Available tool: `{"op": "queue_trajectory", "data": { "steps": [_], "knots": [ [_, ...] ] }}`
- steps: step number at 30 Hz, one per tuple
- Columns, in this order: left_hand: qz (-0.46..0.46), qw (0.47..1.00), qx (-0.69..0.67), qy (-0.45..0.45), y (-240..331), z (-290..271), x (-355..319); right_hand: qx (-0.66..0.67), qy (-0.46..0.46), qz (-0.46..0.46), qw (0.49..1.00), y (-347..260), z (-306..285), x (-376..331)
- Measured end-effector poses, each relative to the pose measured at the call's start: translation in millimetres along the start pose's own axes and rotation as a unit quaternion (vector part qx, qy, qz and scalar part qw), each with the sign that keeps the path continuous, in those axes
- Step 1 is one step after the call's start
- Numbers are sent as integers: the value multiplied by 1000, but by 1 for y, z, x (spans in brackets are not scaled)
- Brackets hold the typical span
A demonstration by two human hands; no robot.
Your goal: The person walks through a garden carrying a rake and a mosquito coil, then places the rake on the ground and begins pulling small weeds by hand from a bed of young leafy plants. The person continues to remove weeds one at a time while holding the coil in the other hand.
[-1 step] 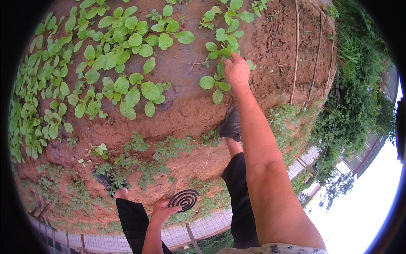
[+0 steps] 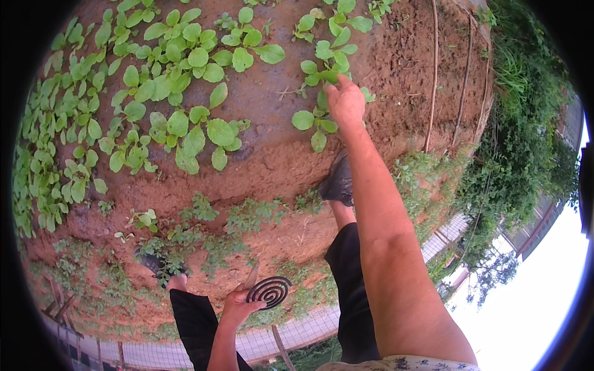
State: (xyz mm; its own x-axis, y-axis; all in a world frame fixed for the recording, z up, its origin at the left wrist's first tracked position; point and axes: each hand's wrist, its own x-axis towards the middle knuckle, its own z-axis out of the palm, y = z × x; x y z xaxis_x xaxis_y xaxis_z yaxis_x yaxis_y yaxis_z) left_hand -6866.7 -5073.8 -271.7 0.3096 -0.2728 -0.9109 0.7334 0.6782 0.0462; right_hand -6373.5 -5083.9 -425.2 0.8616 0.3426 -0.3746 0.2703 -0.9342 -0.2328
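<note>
Almost nothing separates this moment from the earlier frame: your right hand (image 2: pixel 346 106) is in very nearly the same place, at most a slight shift at the leaves. Your left hand (image 2: pixel 235 307), the coil and both feet match where they were.

Your right fingers reach into the small leafy plants (image 2: pixel 341 60) along the right part of the bed, fingertips at a green leaf. They are bent, but you can't tell from here whether they pinch it. Your left hand sits low and near, thumb and fingers closed on a black spiral coil (image 2: pixel 269 292), held well apart from the plants; a thin brownish pointed piece (image 2: pixel 252 274) shows just beside it.

Around you, denser seedlings (image 2: pixel 148 86) spread over the far and left parts of the brown soil (image 2: pixel 260 148). Low weeds (image 2: pixel 207 238) grow along the near edge and partly cover your left shoe (image 2: pixel 154 263). Your right forearm (image 2: pixel 387 229) overlaps your right shoe (image 2: pixel 336 179) and blocks some of the soil behind it. Thin sticks (image 2: pixel 432 74) lie to the right, bushes (image 2: pixel 513 136) stand beyond them, and a wire mesh fence (image 2: pixel 303 324) runs along the near side.
</note>
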Motion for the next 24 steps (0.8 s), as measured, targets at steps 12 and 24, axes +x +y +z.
{"op": "queue_trajectory", "data": {
  "steps": [12, 24],
  "knots": [
    [-21, 999, 36, 12, -1, -2, 2, -139, 23, -27, 990, -24, 14, 5],
    [30, 999, 35, 16, -3, -6, 4, -61, 64, -45, 995, -18, 17, -3]
  ]
}}
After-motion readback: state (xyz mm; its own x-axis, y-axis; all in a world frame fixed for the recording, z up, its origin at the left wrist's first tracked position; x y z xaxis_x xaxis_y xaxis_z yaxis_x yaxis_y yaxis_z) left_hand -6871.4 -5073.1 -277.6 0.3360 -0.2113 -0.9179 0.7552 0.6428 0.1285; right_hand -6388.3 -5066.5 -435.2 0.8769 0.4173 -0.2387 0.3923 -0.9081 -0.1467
